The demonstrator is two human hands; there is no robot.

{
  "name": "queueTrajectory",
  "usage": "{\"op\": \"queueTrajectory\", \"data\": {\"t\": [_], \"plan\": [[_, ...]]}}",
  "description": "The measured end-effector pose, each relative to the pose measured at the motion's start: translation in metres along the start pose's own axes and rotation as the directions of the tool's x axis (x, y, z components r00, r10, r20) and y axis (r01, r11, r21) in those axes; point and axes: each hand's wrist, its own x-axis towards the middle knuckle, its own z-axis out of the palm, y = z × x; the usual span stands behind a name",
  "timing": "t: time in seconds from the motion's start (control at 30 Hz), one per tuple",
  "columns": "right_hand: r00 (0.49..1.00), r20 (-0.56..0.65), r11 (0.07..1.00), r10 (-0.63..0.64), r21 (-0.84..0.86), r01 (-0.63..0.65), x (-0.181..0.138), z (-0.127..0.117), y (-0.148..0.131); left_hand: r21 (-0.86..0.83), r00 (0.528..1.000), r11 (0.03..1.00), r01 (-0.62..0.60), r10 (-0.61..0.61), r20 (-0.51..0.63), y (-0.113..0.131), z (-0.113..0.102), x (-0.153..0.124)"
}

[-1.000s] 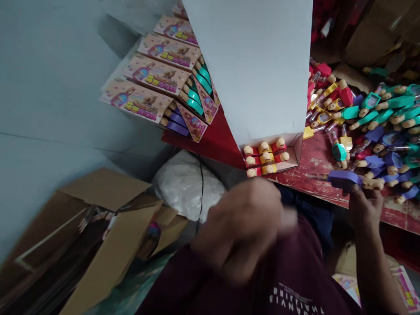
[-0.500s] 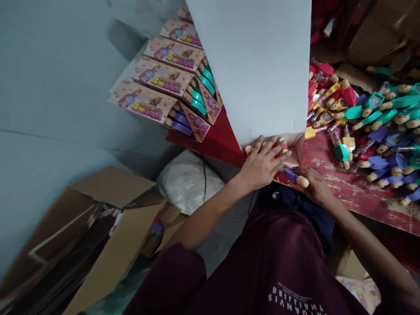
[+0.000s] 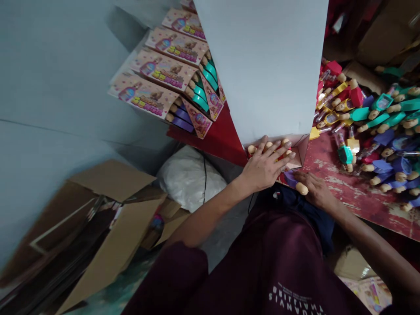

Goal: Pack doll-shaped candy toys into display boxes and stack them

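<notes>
My left hand (image 3: 264, 165) lies with spread fingers over the near end of an open box (image 3: 303, 146), whose tall white panel (image 3: 265, 65) rises behind it. Under and between those fingers show red toys with tan knobs (image 3: 252, 149), partly hidden. At the box's front edge my right hand (image 3: 313, 188) grips a purple toy with a tan knob (image 3: 301, 188); the knob points towards me. To the right lies a pile of similar toys, green (image 3: 382, 101), purple (image 3: 380, 166), red (image 3: 356, 94) and yellow (image 3: 331, 117).
Several filled display boxes (image 3: 144, 94) stand in a row on the red table (image 3: 331, 175), at the left. Below are a white sack (image 3: 188, 177) and an open cardboard carton (image 3: 111, 179) holding dark flat items. A grey wall (image 3: 55, 78) runs along the left.
The view has shifted slightly. My right hand has brought the purple toy a little closer to the box's front edge, while my left hand keeps its place over the box.
</notes>
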Motion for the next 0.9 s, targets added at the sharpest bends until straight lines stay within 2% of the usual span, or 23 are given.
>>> {"op": "queueTrajectory", "data": {"t": [0.1,0.23,0.4,0.53,0.57,0.63,0.73,0.8,0.9], "plan": [[0.995,0.078,0.997,-0.055,-0.052,0.060,-0.005,0.003,-0.003,0.015,1.000,1.000,-0.004,0.004,0.017,0.000,-0.001,0.000],[0.993,0.097,0.995,-0.071,-0.061,0.078,0.002,0.005,-0.006,0.036,1.000,0.999,-0.011,0.011,0.017,0.001,-0.001,0.001],[0.997,0.048,0.997,0.052,0.055,-0.055,0.034,-0.006,0.006,0.017,1.000,1.000,-0.013,0.012,0.020,0.001,0.000,0.002],[0.984,0.080,0.978,0.158,0.125,-0.168,0.054,-0.008,0.019,0.007,1.000,1.000,-0.013,0.013,0.011,0.000,0.000,0.002],[0.985,0.054,0.976,0.166,0.132,-0.172,0.055,-0.004,0.019,0.002,1.000,1.000,-0.015,0.015,0.004,0.000,0.000,0.001],[0.978,-0.077,0.972,0.196,0.149,-0.183,0.052,0.008,0.017,-0.012,1.000,1.000,-0.021,0.021,-0.015,-0.001,0.000,0.001],[0.916,-0.293,0.958,0.273,0.166,-0.233,0.043,0.030,0.007,-0.044,0.997,0.998,-0.041,0.038,-0.069,-0.003,0.002,-0.001],[0.893,-0.336,0.953,0.299,0.152,-0.262,0.041,0.043,0.002,-0.066,0.992,0.995,-0.069,0.061,-0.108,-0.005,0.004,-0.002],[0.895,-0.324,0.952,0.307,0.111,-0.287,0.040,0.055,0.001,-0.068,0.987,0.993,-0.100,0.091,-0.131,-0.006,0.006,-0.001]]}}
